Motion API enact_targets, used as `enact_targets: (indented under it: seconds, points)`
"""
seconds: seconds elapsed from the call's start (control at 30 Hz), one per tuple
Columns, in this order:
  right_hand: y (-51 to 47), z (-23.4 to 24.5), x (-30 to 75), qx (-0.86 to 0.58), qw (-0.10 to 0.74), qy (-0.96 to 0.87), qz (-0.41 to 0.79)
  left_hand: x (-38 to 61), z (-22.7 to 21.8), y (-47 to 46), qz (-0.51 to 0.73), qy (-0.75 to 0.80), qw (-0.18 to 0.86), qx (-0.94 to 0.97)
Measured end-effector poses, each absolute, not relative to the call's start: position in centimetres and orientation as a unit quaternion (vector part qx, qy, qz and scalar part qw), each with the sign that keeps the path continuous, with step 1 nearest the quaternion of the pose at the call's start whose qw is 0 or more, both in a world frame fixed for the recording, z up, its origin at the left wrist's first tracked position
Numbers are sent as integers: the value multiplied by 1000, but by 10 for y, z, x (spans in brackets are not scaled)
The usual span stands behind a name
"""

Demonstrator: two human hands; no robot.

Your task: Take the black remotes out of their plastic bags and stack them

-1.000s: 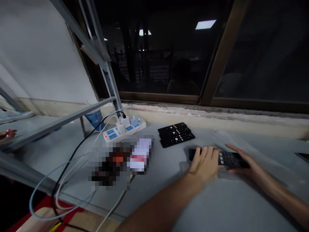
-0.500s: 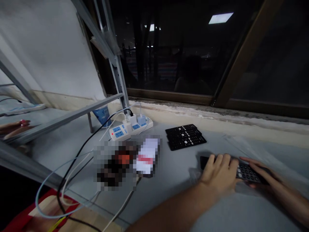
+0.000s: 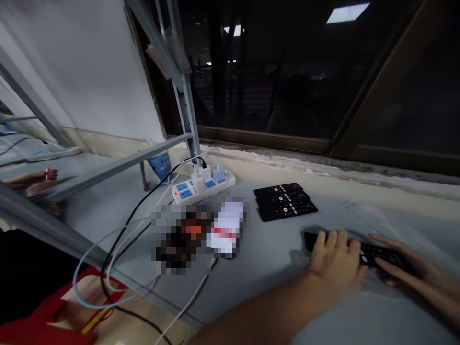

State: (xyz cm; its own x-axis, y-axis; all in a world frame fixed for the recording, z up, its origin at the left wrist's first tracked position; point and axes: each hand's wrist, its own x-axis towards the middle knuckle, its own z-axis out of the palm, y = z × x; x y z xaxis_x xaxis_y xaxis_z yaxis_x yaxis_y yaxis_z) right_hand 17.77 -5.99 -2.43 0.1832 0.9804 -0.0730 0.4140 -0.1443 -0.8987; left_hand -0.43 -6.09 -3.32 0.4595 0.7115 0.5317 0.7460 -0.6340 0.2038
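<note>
A long black remote control (image 3: pixel 381 255) with light-coloured buttons lies crosswise near the table surface at the right. My left hand (image 3: pixel 336 258) rests over its left part, fingers curled across the far edge and hiding much of it. At the other end, my right hand (image 3: pixel 413 268) has the remote between thumb and fingers. Clear plastic film (image 3: pixel 381 286) shows under and around both hands; whether it wraps the remote I cannot tell. Left of my hands, several similar black remotes (image 3: pixel 285 201) lie side by side, overlapping or touching, buttons up.
A white power strip (image 3: pixel 189 194) with plugs and looping cables stands near a blue patterned cup (image 3: pixel 160 167). A phone (image 3: pixel 226 227) and a dark pixelated item (image 3: pixel 183 237) lie before it. A metal frame (image 3: pixel 118 170) crosses at left; beyond it is another person's hand (image 3: pixel 45 177).
The whole view has shifted, so things sit farther right and slightly higher. Both hands stay on the remote, whose button face now looks a little more tilted away.
</note>
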Motion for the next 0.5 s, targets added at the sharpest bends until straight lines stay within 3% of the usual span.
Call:
enact_targets:
  seconds: [0.17,0.33,0.5]
  points:
    - [-55,-25,184,-647,344,-563,382,-14,-2,-73,-285,-445,22,-848]
    - [-57,-20,181,-637,338,-577,382,-67,45,-110,-302,-461,-108,-827]
    - [-57,-23,184,-667,303,-568,375,-137,48,-148,-277,-532,-203,-774]
